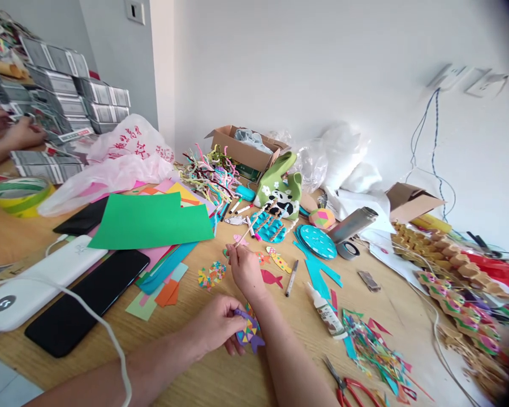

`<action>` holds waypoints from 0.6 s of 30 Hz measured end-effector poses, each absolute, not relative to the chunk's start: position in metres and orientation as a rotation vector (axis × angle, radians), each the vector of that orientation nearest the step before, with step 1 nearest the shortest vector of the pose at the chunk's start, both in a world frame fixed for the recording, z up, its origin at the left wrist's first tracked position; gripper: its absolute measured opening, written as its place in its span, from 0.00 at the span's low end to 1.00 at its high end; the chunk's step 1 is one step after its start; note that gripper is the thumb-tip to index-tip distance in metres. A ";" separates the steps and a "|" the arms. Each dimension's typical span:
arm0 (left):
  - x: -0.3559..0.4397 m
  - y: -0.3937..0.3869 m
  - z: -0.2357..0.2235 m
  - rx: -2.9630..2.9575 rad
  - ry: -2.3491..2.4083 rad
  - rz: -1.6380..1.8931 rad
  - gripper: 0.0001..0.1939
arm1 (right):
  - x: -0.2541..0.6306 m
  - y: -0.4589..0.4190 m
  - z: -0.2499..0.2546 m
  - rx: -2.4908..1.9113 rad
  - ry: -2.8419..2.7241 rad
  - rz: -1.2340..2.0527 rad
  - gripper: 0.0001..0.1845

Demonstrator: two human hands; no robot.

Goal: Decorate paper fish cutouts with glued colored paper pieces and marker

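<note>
My left hand (221, 324) pinches a purple paper fish (249, 332) decorated with small colored triangles. Beyond it, my right hand (246, 270) grips a thin pale stick (251, 227) that points up and away. My right forearm passes just right of the fish and hides part of what lies behind it. Left of my right hand is a pile of tiny colored paper bits (212, 275). On its other side lie a red paper fish (271, 278), a yellow spotted paper fish (280, 261) and a pen (292, 278).
A glue bottle (326, 311), red-handled scissors (350, 387) and paper scraps (375, 345) lie at right. Green paper (148, 220), a black phone (87, 302) and a white power bank (38, 282) are at left. Behind stands a green panda bag (280, 189). Another person's hands (23, 134) work far left.
</note>
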State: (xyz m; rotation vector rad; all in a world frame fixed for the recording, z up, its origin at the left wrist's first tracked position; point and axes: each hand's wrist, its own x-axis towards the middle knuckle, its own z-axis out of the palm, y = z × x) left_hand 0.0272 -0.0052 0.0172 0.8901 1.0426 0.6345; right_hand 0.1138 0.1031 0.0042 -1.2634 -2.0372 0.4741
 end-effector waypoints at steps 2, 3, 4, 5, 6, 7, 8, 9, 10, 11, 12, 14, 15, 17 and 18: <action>0.028 -0.006 0.016 0.885 1.038 0.630 0.14 | 0.114 0.102 0.004 -1.259 -2.042 0.482 0.21; 0.028 -0.006 0.016 0.883 1.037 0.632 0.14 | 0.113 0.102 0.003 -1.258 -2.040 0.486 0.21; 0.028 -0.006 0.015 0.882 1.038 0.636 0.14 | 0.113 0.102 0.003 -1.258 -2.036 0.492 0.20; 0.028 -0.006 0.015 0.881 1.039 0.641 0.14 | 0.113 0.101 0.002 -1.260 -2.030 0.499 0.20; 0.028 -0.006 0.015 0.880 1.040 0.646 0.14 | 0.113 0.101 0.002 -1.262 -2.021 0.509 0.20; 0.028 -0.006 0.014 0.880 1.042 0.651 0.15 | 0.114 0.101 0.001 -1.267 -2.010 0.523 0.20; 0.027 -0.006 0.014 0.879 1.043 0.656 0.15 | 0.114 0.102 0.001 -1.274 -1.996 0.539 0.20; 0.027 -0.005 0.014 0.879 1.044 0.660 0.15 | 0.115 0.102 0.001 -1.284 -1.979 0.556 0.21; 0.027 -0.005 0.014 0.879 1.046 0.666 0.16 | 0.117 0.102 0.002 -1.296 -1.961 0.573 0.22; 0.026 -0.005 0.015 0.880 1.048 0.672 0.16 | 0.119 0.103 0.004 -1.308 -1.942 0.586 0.24; 0.025 -0.004 0.015 0.880 1.050 0.680 0.16 | 0.121 0.103 0.006 -1.322 -1.919 0.597 0.25; 0.024 -0.003 0.016 0.876 1.057 0.700 0.16 | 0.125 0.103 0.014 -1.334 -1.855 0.625 0.28; 0.023 -0.002 0.017 0.872 1.065 0.714 0.16 | 0.127 0.103 0.018 -1.329 -1.813 0.647 0.29; 0.021 0.001 0.019 0.858 1.088 0.748 0.16 | 0.130 0.102 0.027 -1.298 -1.754 0.684 0.31; 0.020 0.002 0.020 0.850 1.103 0.766 0.16 | 0.132 0.102 0.029 -1.286 -1.745 0.695 0.31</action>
